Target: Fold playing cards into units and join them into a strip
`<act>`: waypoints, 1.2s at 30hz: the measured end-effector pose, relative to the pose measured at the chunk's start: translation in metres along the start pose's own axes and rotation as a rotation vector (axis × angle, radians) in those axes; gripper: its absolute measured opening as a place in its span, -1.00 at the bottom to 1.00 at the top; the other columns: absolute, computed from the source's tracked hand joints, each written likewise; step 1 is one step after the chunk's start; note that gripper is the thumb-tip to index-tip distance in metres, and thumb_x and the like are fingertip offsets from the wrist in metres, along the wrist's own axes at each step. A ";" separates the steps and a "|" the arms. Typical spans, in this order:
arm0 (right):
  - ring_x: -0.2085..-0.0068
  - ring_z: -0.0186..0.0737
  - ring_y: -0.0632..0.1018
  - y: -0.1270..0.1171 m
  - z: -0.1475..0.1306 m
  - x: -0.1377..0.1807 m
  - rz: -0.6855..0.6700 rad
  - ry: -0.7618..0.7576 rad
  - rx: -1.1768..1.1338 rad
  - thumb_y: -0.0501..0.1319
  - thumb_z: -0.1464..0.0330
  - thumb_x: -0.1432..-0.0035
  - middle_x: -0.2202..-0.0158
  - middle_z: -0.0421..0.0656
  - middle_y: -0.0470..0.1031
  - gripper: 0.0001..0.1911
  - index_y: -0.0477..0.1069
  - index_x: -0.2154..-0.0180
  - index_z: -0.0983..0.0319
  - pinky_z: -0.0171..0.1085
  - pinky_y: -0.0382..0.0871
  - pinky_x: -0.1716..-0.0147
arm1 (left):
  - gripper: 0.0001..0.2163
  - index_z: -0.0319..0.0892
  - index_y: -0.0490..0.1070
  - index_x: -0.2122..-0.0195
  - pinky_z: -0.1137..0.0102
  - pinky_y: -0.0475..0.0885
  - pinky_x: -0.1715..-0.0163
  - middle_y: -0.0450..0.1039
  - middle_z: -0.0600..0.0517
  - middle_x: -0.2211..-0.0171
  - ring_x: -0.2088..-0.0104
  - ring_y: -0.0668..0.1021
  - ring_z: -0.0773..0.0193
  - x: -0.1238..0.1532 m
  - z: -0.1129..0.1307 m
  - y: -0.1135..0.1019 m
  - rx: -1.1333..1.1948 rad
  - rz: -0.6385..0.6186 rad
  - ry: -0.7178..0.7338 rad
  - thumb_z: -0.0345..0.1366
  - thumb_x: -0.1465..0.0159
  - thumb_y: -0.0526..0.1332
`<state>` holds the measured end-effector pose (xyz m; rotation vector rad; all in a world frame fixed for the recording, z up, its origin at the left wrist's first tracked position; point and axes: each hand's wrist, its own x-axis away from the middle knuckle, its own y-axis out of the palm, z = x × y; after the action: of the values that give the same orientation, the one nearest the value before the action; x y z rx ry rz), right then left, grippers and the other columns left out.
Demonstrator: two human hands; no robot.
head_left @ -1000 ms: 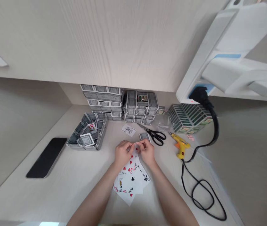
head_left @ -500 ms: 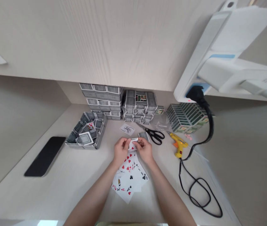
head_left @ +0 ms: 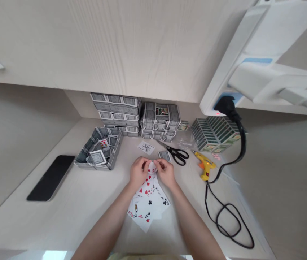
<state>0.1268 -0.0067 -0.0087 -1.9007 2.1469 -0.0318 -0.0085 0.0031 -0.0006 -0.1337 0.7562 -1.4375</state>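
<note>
My left hand (head_left: 138,172) and my right hand (head_left: 164,171) meet at the middle of the desk, fingers pinched together on a small folded playing card (head_left: 152,168) with red pips. Under my wrists lies a spread of face-up playing cards (head_left: 148,206), hearts and clubs among them. Just beyond my right hand lies a face-down card (head_left: 165,155) with a grey patterned back.
A tray built of cards (head_left: 98,154) stands left, a black phone (head_left: 51,177) further left. Stacked card boxes (head_left: 117,114) and a card block (head_left: 216,134) line the back. Black scissors (head_left: 178,155), a yellow glue gun (head_left: 204,165) with black cable (head_left: 227,216), a joker card (head_left: 145,147).
The small card between my fingers has turned, from showing a white edge to showing red pips. My hands have stayed together in nearly the same place.
</note>
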 end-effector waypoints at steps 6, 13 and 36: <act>0.70 -0.38 0.36 0.000 -0.006 0.001 -0.081 0.066 -0.119 0.11 0.26 -0.05 0.66 -0.28 0.36 -0.80 0.39 0.37 0.25 -0.36 0.27 0.65 | -0.84 -0.18 0.33 0.45 0.45 0.33 0.39 0.39 0.06 0.47 0.42 0.45 0.33 -0.001 -0.001 0.000 0.005 0.014 -0.006 -0.26 -0.21 0.07; 0.70 -0.32 0.43 0.005 -0.001 0.000 -0.063 0.163 -0.233 0.10 0.41 0.08 0.73 -0.32 0.38 -0.82 0.36 0.35 0.26 -0.37 0.27 0.66 | -0.84 -0.19 0.34 0.47 0.48 0.32 0.41 0.40 0.08 0.49 0.45 0.45 0.36 -0.003 -0.001 -0.004 0.052 0.017 -0.066 -0.25 -0.20 0.09; 0.73 -0.41 0.28 0.003 -0.003 -0.005 0.078 0.168 -0.223 0.21 0.15 0.04 0.74 -0.33 0.27 -0.71 0.36 0.48 0.26 -0.39 0.16 0.69 | -0.74 -0.12 0.38 0.09 0.37 0.45 0.25 0.50 -0.03 0.19 0.27 0.55 0.25 0.000 -0.006 0.002 -0.012 -0.060 -0.005 -0.26 -0.20 0.12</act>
<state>0.1242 -0.0016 -0.0057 -1.9946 2.4253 0.0692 -0.0097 0.0058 -0.0062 -0.1702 0.7617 -1.4888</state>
